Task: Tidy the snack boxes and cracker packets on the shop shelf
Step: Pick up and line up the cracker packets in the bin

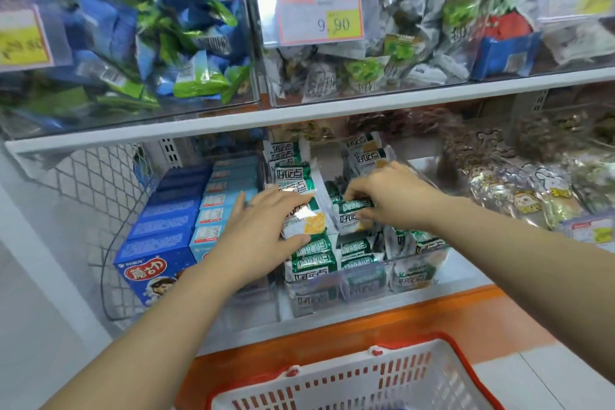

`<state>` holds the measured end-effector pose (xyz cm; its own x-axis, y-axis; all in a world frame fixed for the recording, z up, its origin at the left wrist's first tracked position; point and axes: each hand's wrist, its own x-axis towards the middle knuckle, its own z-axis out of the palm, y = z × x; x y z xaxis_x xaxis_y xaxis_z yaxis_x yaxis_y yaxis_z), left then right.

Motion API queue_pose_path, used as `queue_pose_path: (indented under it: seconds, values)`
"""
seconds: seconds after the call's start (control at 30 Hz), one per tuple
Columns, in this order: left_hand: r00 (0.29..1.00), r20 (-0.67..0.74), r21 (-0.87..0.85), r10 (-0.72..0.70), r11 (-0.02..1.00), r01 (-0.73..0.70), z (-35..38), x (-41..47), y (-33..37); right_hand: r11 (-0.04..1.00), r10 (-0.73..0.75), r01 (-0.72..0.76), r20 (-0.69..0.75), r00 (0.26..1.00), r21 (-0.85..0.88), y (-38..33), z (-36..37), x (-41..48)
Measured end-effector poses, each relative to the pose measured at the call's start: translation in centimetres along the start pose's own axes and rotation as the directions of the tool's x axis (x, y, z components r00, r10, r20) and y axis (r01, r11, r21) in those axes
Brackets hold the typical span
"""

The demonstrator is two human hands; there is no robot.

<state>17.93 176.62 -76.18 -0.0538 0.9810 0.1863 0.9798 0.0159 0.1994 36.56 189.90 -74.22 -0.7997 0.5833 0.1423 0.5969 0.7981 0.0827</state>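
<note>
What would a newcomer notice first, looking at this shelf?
Two hands work in the clear bin of green-and-white cracker packets on the lower shelf: the left hand grips one, the right hand pinches another. Blue snack boxes stand in rows to their left; a 9.90 price tag hangs above.

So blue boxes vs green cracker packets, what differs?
Blue boxes are rigid, in neat rows in the wire basket; green cracker packets are soft wrappers, unevenly tilted in the clear bin. Left hand and right hand each grip a packet; neither grips a box. Both share the lower shelf.
</note>
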Motion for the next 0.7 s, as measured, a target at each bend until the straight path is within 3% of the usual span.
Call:
queue_pose_path:
  seconds: [0.1,0.3,0.4,0.57,0.7]
  values:
    - [1.0,0.0,-0.004,0.013,1.0,-0.013,0.0,-0.1,0.0,0.989,-0.042,0.049,0.05,0.998,-0.142,-0.2,0.8,1.6]
    - [0.999,-0.01,-0.03,0.04,0.999,-0.04,0.0,0.2,-0.5,0.962,-0.121,0.175,0.249,0.961,-0.208,-0.6,3.0,3.4]
    - [0.999,-0.045,-0.112,0.031,0.993,-0.036,-0.6,1.1,-0.9,0.974,-0.137,0.193,0.381,0.914,-0.114,-0.2,2.6,4.0]
    - [0.993,0.116,0.019,-0.007,1.0,0.005,-2.3,4.0,-1.8,0.961,-0.117,0.035,0.287,0.951,0.274,2.5,-0.4,6.6]
    - [0.981,0.191,0.002,0.032,0.999,-0.033,-2.2,5.6,-2.3,0.983,-0.078,-0.001,0.418,0.905,0.185,3.7,1.3,10.1]
